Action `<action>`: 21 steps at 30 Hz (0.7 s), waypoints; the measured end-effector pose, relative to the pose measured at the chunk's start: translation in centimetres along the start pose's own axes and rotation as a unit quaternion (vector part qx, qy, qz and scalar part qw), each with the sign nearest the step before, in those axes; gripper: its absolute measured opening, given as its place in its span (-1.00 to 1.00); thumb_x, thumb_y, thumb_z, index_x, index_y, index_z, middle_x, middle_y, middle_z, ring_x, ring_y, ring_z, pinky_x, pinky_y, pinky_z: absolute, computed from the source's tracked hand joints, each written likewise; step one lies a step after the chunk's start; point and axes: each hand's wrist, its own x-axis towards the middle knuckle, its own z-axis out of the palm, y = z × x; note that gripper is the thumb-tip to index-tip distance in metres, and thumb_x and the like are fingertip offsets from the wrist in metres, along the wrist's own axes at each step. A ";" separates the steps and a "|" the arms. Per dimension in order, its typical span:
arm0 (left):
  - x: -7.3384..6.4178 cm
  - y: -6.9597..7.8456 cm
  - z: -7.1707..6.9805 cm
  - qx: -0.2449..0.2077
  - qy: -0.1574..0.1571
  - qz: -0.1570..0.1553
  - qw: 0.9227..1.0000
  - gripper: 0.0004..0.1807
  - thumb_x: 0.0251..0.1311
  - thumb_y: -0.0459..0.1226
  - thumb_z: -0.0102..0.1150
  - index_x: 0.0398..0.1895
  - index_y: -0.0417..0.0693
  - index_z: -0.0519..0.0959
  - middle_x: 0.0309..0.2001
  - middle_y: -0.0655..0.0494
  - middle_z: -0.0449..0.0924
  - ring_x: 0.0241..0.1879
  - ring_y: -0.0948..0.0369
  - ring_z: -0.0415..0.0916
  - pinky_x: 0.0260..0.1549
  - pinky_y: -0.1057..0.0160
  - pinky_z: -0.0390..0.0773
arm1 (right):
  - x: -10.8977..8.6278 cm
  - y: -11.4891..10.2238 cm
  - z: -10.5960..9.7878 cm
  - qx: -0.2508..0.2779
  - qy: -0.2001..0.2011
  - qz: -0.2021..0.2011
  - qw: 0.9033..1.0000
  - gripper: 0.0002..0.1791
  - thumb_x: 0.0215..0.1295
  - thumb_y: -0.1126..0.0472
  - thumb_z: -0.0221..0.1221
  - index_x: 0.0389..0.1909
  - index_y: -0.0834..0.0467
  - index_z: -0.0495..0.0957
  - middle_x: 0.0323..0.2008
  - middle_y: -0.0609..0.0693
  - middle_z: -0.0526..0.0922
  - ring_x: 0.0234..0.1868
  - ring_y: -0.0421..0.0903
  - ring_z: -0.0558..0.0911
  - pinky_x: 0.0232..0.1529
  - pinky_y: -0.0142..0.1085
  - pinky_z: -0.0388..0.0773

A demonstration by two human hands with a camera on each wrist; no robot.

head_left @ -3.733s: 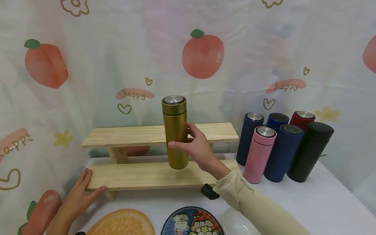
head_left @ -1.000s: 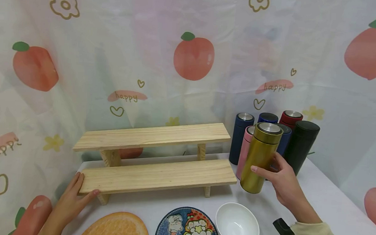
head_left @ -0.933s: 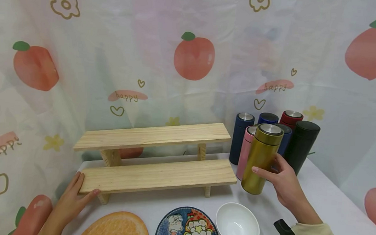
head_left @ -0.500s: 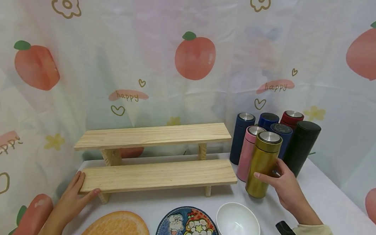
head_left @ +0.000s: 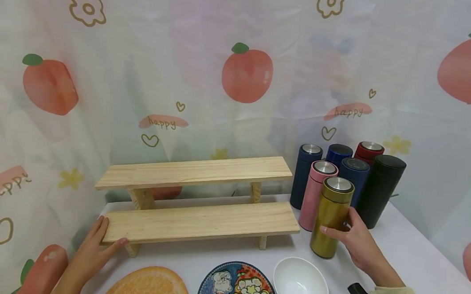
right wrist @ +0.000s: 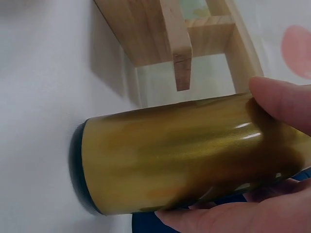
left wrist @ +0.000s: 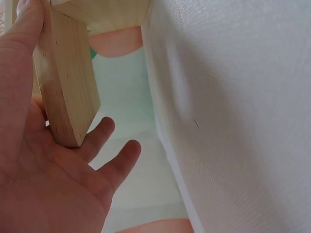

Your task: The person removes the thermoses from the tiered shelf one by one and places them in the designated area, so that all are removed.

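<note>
My right hand (head_left: 361, 246) grips a gold thermos bottle (head_left: 328, 225) around its middle, thumb on the near side and fingers behind. The bottle is upright, its silver-topped lid up, in front of a pink thermos (head_left: 312, 197). In the right wrist view the gold bottle's dark base (right wrist: 80, 167) is right at the white tabletop. My left hand (head_left: 90, 252) rests against the left end of a two-step wooden shelf (head_left: 203, 223). In the left wrist view the board's end (left wrist: 70, 102) lies against the palm, with two fingers straight and the others partly hidden.
Behind the gold bottle stand several thermoses: navy (head_left: 303, 177), blue (head_left: 339, 153), red (head_left: 369, 152), another blue (head_left: 354, 175) and black (head_left: 381, 190). In front of the shelf lie an orange round mat (head_left: 150, 287), a cartoon mat (head_left: 236, 289) and a white bowl (head_left: 301, 283).
My right hand has carried the gold thermos from in front of the shelf to the right, then lowered it toward the table before the other bottles. The left hand has stayed at the shelf's end.
</note>
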 end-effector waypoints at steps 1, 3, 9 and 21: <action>0.0 0.0 0.1 0.002 0.001 0.002 1.000 0.19 0.47 0.12 0.29 0.66 -0.53 -0.17 0.62 -0.62 -0.29 0.53 -0.59 -0.18 0.33 -0.59 0.08 | -0.1 0.1 0.0 0.001 -0.001 -0.001 1.000 0.20 0.41 0.37 0.35 0.70 0.30 -0.40 0.62 0.50 -0.16 0.58 0.56 -0.02 0.40 0.47 0.11; -0.1 0.1 0.1 0.006 0.000 0.004 1.000 0.18 0.48 0.13 0.29 0.66 -0.52 -0.16 0.62 -0.62 -0.28 0.53 -0.60 -0.16 0.32 -0.59 0.08 | -0.4 0.3 -0.1 0.006 -0.004 -0.002 1.000 0.19 0.42 0.38 0.33 0.70 0.29 -0.42 0.61 0.51 -0.17 0.56 0.57 -0.02 0.40 0.49 0.10; 0.0 0.3 0.0 0.008 0.001 0.009 1.000 0.17 0.49 0.13 0.26 0.66 -0.53 -0.17 0.62 -0.62 -0.28 0.51 -0.62 -0.15 0.31 -0.59 0.09 | -0.4 0.4 0.0 0.015 -0.009 -0.003 1.000 0.17 0.42 0.43 0.29 0.68 0.24 -0.44 0.59 0.51 -0.18 0.55 0.56 -0.03 0.41 0.50 0.06; -0.1 0.2 0.1 -0.009 0.010 0.012 1.000 0.19 0.46 0.10 0.31 0.64 -0.56 -0.17 0.60 -0.65 -0.32 0.53 -0.61 -0.21 0.34 -0.58 0.04 | 0.2 0.5 0.0 -0.008 -0.027 0.005 1.000 0.24 0.42 0.39 0.30 0.68 0.21 -0.55 0.60 0.51 -0.24 0.57 0.55 -0.08 0.43 0.52 0.01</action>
